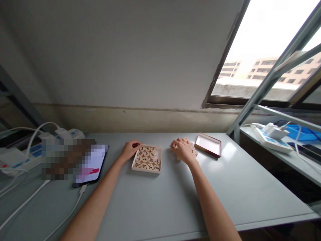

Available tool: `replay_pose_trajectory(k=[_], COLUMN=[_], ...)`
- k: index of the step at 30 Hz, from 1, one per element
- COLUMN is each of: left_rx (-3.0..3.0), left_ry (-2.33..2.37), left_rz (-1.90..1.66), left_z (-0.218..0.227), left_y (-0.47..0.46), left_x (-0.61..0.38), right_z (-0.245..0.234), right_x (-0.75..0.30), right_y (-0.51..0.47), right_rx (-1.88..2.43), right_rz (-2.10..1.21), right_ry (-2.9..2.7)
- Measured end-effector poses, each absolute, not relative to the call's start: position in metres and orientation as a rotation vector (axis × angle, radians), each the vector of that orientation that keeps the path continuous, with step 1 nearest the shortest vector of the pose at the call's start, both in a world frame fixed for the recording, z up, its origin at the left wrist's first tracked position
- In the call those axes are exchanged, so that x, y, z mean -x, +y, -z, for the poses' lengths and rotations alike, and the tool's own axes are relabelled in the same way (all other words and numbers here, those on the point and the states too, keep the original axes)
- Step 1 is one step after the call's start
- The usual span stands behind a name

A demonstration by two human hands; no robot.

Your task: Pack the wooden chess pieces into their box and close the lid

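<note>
A square white box (146, 171) lies on the desk, holding rows of round wooden Chinese chess pieces (145, 159) marked with dark characters. At the right side of the box a gap in the rows bares some of its bottom. My left hand (130, 149) is at the box's far left corner, fingers bent against its edge. To the right of the box, my right hand (183, 149) rests over a cluster of loose Chinese chess pieces (194, 152). Its fingers curl down among them; the tips, and whatever they hold, are hidden.
A shallow red-rimmed lid (208, 146) lies right of the loose pieces. On the left are a lit phone (91, 165), white cables and power strips (64, 135). A wall (140, 120) borders the grey desk (155, 207). A metal frame post (247, 103) rises at the right.
</note>
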State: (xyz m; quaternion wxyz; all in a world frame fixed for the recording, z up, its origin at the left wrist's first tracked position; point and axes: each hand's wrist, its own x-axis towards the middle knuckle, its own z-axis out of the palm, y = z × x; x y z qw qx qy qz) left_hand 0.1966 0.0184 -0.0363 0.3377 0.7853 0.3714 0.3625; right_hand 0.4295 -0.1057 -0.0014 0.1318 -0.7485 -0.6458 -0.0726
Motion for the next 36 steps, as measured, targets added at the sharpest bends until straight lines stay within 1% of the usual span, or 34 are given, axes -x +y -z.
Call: replay_pose_trajectory(k=[2,7,9,15,22,26,31,33,36], left_rx=[-2.057,-2.037,-2.032,-2.051,-2.085,-2.087,-2.062,-2.047,-2.028], left_ry=[0.970,0.962,0.960,0.969,0.966,0.967,0.966,0.963,0.963], left_rz=[-0.946,-0.937,-0.943,-0.939,-0.922,-0.919,-0.927,-0.935,-0.946], left_z=[0.037,0.039,0.039,0.039,0.038,0.038,0.039,0.039,0.040], left_y=[0.019,0.020,0.020,0.020,0.020,0.020,0.020,0.020,0.020], left_x=[-0.197,-0.197,-0.197,-0.196,-0.196,-0.196,-0.196,-0.196,-0.197], right_z=[-0.004,-0.016,-0.017,-0.015,-0.013,-0.013,-0.013,-0.011,-0.011], right_x=[-0.429,-0.399,-0.384,-0.371,-0.382,-0.401,-0.418,-0.418,-0.420], right_y=[-0.108,-0.111,-0.112,-0.115,-0.109,-0.108,-0.112,-0.113,-0.113], right_rx=[2.189,1.829,1.752,1.759,1.698,1.813,2.109,2.145,2.114], right_rz=[0.171,0.035,-0.024,-0.196,-0.351,-0.299,-0.017,0.083,0.072], right_ry=[-1.839,-2.029,-2.158,-2.257,-2.098,-1.910,-1.974,-1.975,-2.021])
